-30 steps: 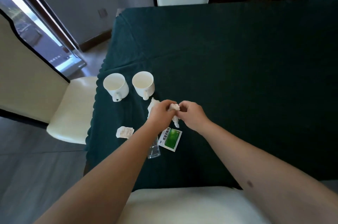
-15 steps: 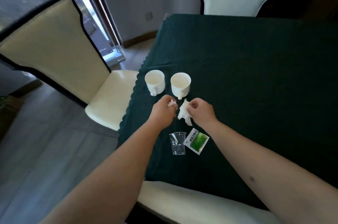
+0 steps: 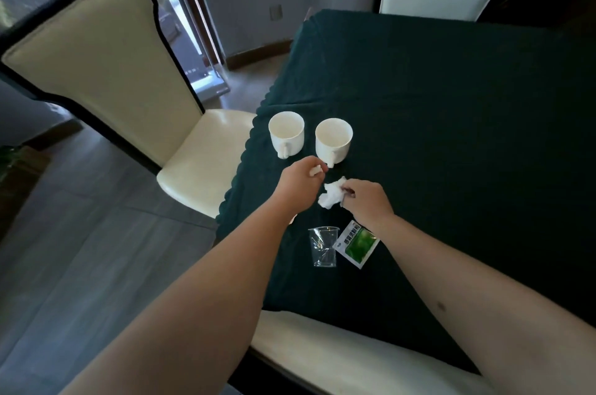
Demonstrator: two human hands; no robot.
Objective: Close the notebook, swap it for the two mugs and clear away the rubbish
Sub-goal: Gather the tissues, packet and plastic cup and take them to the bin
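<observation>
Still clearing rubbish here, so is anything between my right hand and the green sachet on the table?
Nothing visible blocks it. The green sachet lies flat on the tablecloth just below the right hand, which holds a crumpled tissue. The clear plastic cup lies beside the sachet, not over it.

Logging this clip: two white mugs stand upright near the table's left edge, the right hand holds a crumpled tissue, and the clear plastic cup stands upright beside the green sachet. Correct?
Not quite. The head view shows the clear plastic cup lying on its side beside the green sachet, not upright. The rest holds: both white mugs stand upright near the left edge, and the right hand holds a crumpled tissue.
</observation>
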